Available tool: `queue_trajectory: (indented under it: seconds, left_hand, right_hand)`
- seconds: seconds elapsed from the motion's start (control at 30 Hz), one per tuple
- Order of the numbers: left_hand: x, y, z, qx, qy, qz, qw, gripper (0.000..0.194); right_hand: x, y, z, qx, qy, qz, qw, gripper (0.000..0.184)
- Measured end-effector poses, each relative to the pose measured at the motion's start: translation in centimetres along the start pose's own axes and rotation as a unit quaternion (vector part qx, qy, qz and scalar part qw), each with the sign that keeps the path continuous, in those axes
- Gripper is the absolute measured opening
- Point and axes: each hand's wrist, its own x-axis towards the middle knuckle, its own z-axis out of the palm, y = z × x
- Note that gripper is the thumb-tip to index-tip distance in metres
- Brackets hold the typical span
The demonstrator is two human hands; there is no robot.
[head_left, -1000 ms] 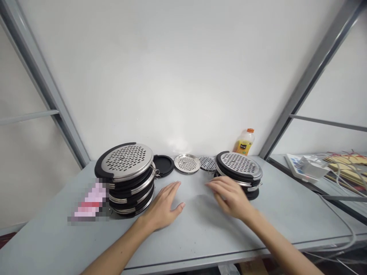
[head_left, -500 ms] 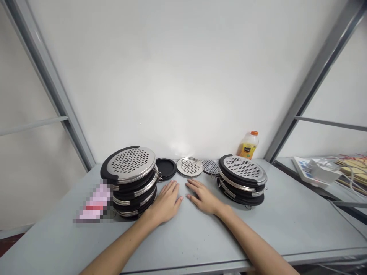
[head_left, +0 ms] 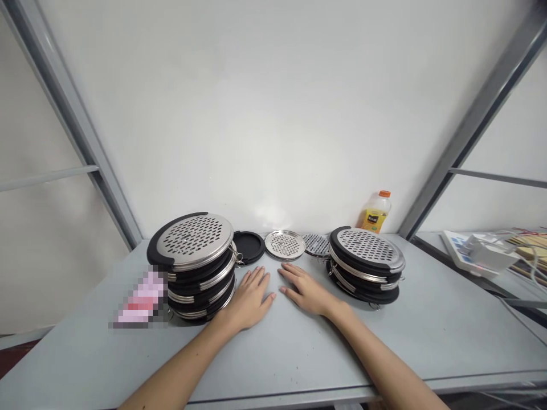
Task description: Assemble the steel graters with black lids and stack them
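Note:
My left hand lies flat on the grey table, fingers stretched out, holding nothing. Close on its left rises a tall stack of round perforated metal discs with black rims. My right hand rests palm down a short way off, its fingers out and nothing in them. To its right stands a shorter stack of similar discs with small wire rings at the edges. Beyond my hands, along the wall, are a black round tray, a shiny perforated disc and a darker slotted disc.
A bottle with an orange cap stands behind the right stack. Left of the tall stack lies a blurred pink item. At the far right, a white box with cables sits beyond a metal post.
The view has shifted very slightly. Both hands stay flat on the table, and the stacks and discs keep their places.

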Motion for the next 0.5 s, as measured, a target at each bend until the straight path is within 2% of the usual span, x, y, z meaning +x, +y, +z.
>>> queue_trajectory:
  seconds: [0.2,0.3,0.37,0.43,0.5]
  left_hand:
    - [-0.1,-0.1,0.0,0.006,-0.005,0.004,1.000,0.057]
    - [-0.1,-0.2,0.0,-0.003,-0.004,0.003,1.000,0.056]
    - [-0.1,-0.3,0.0,-0.014,-0.001,0.005,1.000,0.055]
    - [0.0,-0.3,0.0,-0.021,-0.001,0.008,1.000,0.054]
    - [0.0,-0.2,-0.1,-0.025,-0.002,0.007,1.000,0.053]
  right_hand:
    - [0.4,-0.4,-0.1,0.016,0.021,0.012,1.000,0.050]
    - [-0.5,-2.3,-2.0,0.041,0.078,-0.003,0.996,0.036]
    - [-1.8,-3.6,-4.9,0.053,0.117,-0.041,0.991,0.028]
    - [-3.0,-3.9,-9.1,0.026,0.193,-0.075,0.978,0.024]
    - [-3.6,-2.4,-13.9,-0.016,0.336,-0.042,0.941,0.031]
